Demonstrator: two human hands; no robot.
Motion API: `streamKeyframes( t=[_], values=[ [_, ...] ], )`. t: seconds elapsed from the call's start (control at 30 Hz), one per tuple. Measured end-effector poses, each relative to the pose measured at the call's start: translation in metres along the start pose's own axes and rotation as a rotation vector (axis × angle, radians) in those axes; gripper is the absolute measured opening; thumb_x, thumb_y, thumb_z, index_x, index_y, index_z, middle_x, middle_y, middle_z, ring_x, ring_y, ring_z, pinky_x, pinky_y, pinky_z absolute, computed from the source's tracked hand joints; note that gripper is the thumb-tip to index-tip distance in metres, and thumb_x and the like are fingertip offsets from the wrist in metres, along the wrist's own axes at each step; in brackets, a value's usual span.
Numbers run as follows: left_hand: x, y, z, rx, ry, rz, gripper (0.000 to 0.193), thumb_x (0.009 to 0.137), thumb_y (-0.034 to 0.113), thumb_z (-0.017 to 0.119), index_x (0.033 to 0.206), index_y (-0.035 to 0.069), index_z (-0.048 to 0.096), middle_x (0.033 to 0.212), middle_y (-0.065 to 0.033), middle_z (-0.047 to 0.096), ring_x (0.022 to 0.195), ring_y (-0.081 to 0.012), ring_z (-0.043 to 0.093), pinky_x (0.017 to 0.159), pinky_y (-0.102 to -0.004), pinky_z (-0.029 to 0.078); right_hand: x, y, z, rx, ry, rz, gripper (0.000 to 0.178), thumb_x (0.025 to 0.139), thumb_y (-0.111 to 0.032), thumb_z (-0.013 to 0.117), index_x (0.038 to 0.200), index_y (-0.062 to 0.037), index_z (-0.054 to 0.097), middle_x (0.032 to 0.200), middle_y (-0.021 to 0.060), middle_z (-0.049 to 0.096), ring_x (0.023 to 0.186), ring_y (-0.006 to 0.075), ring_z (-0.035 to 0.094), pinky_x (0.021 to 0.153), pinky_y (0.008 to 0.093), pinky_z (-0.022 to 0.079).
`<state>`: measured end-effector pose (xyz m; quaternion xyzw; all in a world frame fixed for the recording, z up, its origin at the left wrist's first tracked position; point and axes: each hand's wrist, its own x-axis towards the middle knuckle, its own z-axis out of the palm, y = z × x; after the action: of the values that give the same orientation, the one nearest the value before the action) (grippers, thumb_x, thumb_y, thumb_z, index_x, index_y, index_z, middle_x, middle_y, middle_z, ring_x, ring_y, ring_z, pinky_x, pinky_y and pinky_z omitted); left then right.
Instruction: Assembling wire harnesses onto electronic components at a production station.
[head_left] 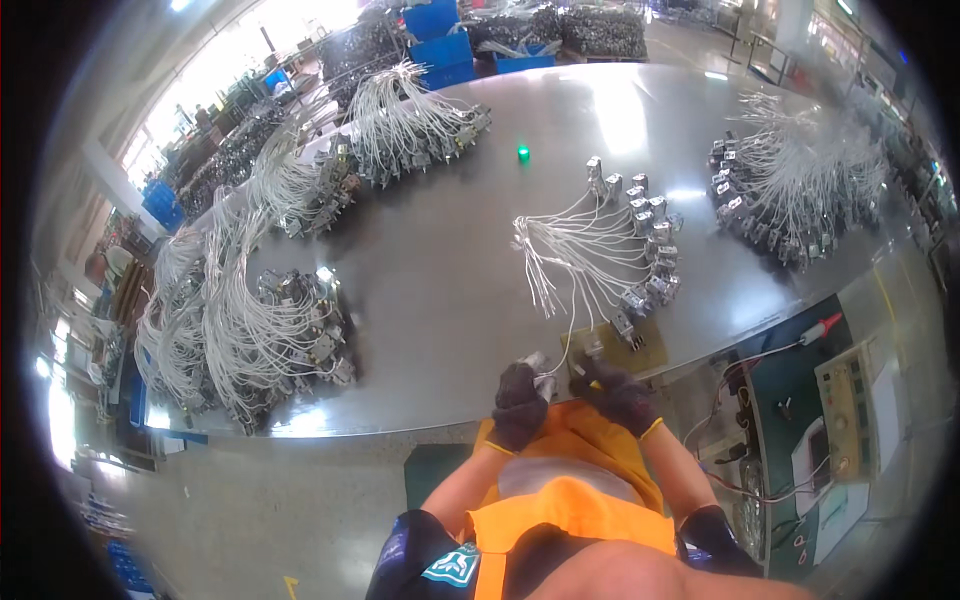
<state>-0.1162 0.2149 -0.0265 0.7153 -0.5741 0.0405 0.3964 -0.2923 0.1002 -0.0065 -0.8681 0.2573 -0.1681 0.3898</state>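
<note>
My left hand (522,402), in a dark grey glove, is closed at the table's front edge. It grips a small metal part with a white wire (543,372), which my fingers partly cover. Just right of it, my gloved right hand (618,400) is closed too. A thin, blurred thing with a bit of yellow shows at its fingertips, too small to name. Beyond my hands lies a fan of white wires (590,245), its small metal parts (662,255) set in a curve on the right. A flat olive-yellow plate (640,345) lies under the nearest of them.
The metal table (430,300) carries more bundles of white-wired parts at left (260,330), far left (405,125) and right (800,185). A green light spot (523,153) shows on it. Beside me at right stand a panel with knobs (848,410) and a red clip lead (820,328).
</note>
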Motion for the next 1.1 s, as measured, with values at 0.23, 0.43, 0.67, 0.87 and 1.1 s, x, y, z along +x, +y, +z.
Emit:
streamKeyframes(
  t=[0.23, 0.43, 0.67, 0.87, 1.1],
  values=[
    [-0.002, 0.023, 0.017, -0.861, -0.093, -0.459, 0.047, 0.088, 0.014, 0.071, 0.129, 0.000, 0.052, 0.114, -0.0144, 0.063, 0.108, -0.0265, 0.061, 0.092, -0.0369, 0.049, 0.005, 0.016, 0.033, 0.202, 0.131, 0.147, 0.051, 0.088, -0.018, 0.063, 0.137, -0.0062, 0.052, 0.120, 0.0158, 0.066, 0.109, 0.0246, 0.064, 0.094, 0.0349, 0.049],
    [0.005, 0.023, 0.038, -0.657, -0.038, -0.215, 0.061, 0.091, 0.011, 0.068, 0.144, 0.000, 0.040, 0.132, -0.0107, 0.053, 0.114, -0.0168, 0.054, 0.098, -0.0316, 0.045, 0.013, 0.019, 0.041, 0.632, 0.170, 0.252, 0.043, 0.087, -0.016, 0.062, 0.129, -0.0074, 0.059, 0.116, 0.0111, 0.067, 0.106, 0.0206, 0.063, 0.091, 0.0308, 0.049],
    [0.050, 0.005, 0.049, -1.051, -0.289, -0.328, 0.059, 0.093, 0.019, 0.065, 0.143, 0.000, 0.042, 0.138, -0.0134, 0.053, 0.122, -0.0173, 0.053, 0.101, -0.0319, 0.043, 0.038, 0.071, -0.018, -0.086, 0.210, 0.199, 0.040, 0.087, -0.024, 0.066, 0.123, -0.0072, 0.063, 0.117, 0.0122, 0.067, 0.103, 0.0189, 0.063, 0.087, 0.0315, 0.050],
    [0.051, 0.004, 0.066, -1.018, -0.326, -0.381, 0.051, 0.093, 0.011, 0.065, 0.139, 0.002, 0.046, 0.123, -0.0115, 0.060, 0.109, -0.0182, 0.059, 0.093, -0.0310, 0.048, 0.015, 0.043, -0.051, -0.064, 0.098, -0.020, 0.042, 0.092, -0.031, 0.061, 0.130, -0.0134, 0.060, 0.128, 0.0155, 0.062, 0.108, 0.0292, 0.063, 0.092, 0.0351, 0.050],
    [0.064, 0.038, 0.070, -0.198, -0.102, 0.146, 0.043, 0.080, 0.014, 0.071, 0.118, 0.003, 0.054, 0.092, -0.0173, 0.060, 0.087, -0.0354, 0.060, 0.076, -0.0456, 0.049, 0.013, -0.006, -0.084, 0.145, -0.037, 0.582, 0.042, 0.093, -0.038, 0.057, 0.128, -0.0149, 0.061, 0.102, 0.0165, 0.070, 0.089, 0.0334, 0.067, 0.079, 0.0435, 0.053]
  ],
)
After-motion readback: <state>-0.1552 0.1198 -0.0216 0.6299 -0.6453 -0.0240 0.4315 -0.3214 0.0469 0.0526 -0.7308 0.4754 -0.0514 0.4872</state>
